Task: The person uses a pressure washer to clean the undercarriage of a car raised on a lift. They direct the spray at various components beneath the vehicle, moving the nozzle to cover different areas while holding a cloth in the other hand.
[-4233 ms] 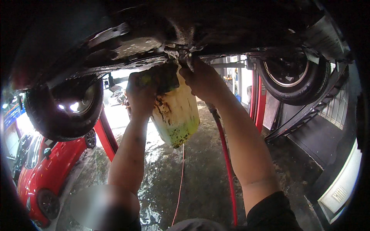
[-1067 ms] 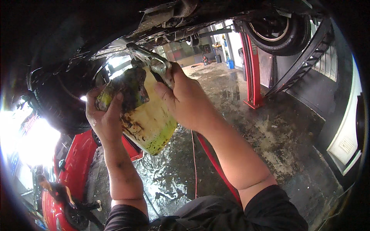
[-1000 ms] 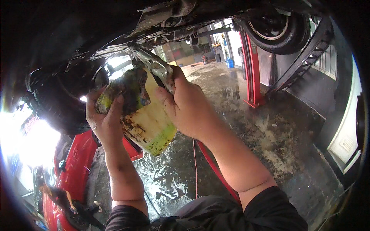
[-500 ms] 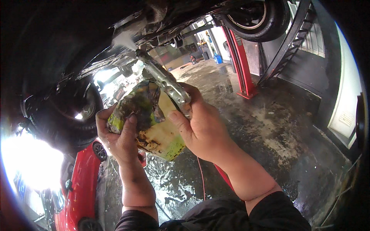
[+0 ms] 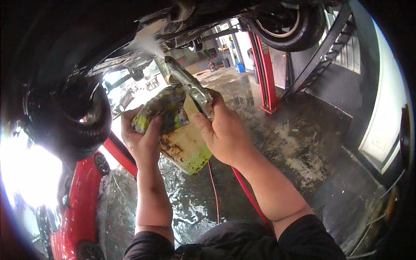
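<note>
A spray gun (image 5: 187, 80) with a worn metallic body is gripped in my right hand (image 5: 226, 138), its nozzle tilted up and to the left. White mist (image 5: 149, 44) leaves the nozzle toward the grimy underside of a raised car (image 5: 115, 64). Below the gun hangs a pale plastic bottle (image 5: 190, 146), stained brown and with green at its lower end. My left hand (image 5: 145, 138) is closed around the bottle's left side, thumb on its dirty, mottled green-and-grey part. The join between bottle and gun is partly hidden.
Tyres (image 5: 288, 26) of the raised car hang at upper right and left. A red lift post (image 5: 266, 73) stands ahead to the right. A red hose (image 5: 247, 190) trails below my right forearm over the wet floor (image 5: 294, 151). A red car (image 5: 82, 203) stands at lower left.
The spray gun, bottle and both hands sit slightly farther right in the picture, as the view has shifted. Spray still comes out, and both hands keep their hold. More red hose shows.
</note>
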### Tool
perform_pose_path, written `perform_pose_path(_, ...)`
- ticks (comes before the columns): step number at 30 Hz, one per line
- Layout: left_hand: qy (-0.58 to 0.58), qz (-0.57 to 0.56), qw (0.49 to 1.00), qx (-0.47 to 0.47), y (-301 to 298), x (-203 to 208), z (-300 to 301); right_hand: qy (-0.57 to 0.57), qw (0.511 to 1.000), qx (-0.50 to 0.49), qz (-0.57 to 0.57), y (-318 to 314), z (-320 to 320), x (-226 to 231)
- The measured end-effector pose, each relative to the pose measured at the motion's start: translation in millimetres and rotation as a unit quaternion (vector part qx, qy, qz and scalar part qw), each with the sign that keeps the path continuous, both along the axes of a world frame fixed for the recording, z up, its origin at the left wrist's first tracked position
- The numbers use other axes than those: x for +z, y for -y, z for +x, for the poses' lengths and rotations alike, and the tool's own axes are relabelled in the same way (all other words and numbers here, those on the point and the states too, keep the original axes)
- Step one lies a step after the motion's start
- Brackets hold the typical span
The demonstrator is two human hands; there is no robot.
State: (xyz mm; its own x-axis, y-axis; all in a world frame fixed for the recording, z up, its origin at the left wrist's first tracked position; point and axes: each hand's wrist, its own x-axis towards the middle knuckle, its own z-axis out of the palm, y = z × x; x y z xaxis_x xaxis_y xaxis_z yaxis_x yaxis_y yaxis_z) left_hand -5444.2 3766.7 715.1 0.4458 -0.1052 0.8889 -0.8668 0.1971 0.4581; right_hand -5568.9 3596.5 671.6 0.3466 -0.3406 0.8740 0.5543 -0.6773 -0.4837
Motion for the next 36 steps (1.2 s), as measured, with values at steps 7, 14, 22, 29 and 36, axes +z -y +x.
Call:
perform_pose_path(7, -0.001, 0.016, 1.000, 0.010, -50.3, 0.9, 12.9, -0.100, 0.991, -0.084, -0.035, -47.6, 15.2, -0.9)
perform_pose_path(14, 0.026, 0.009, 0.999, -0.019, -105.5, -11.9, 51.1, -0.013, 0.995, -0.085, -0.059, -115.8, 47.2, -22.3)
perform_pose_path(22, 0.129, 0.039, 0.987, -0.091, -162.7, 4.8, 137.8, 0.067, 0.992, -0.109, 0.020, -210.4, 112.0, -34.5)
perform_pose_path(29, 0.100, 0.007, 0.987, -0.123, -237.0, 4.5, 199.4, 0.040, 0.982, -0.183, -0.035, -289.9, 161.7, -26.0)
perform_pose_path(36, 0.129, -0.068, 0.969, -0.201, -294.3, 11.3, 240.3, 0.074, 0.984, -0.154, -0.059, -360.1, 189.4, -12.5)
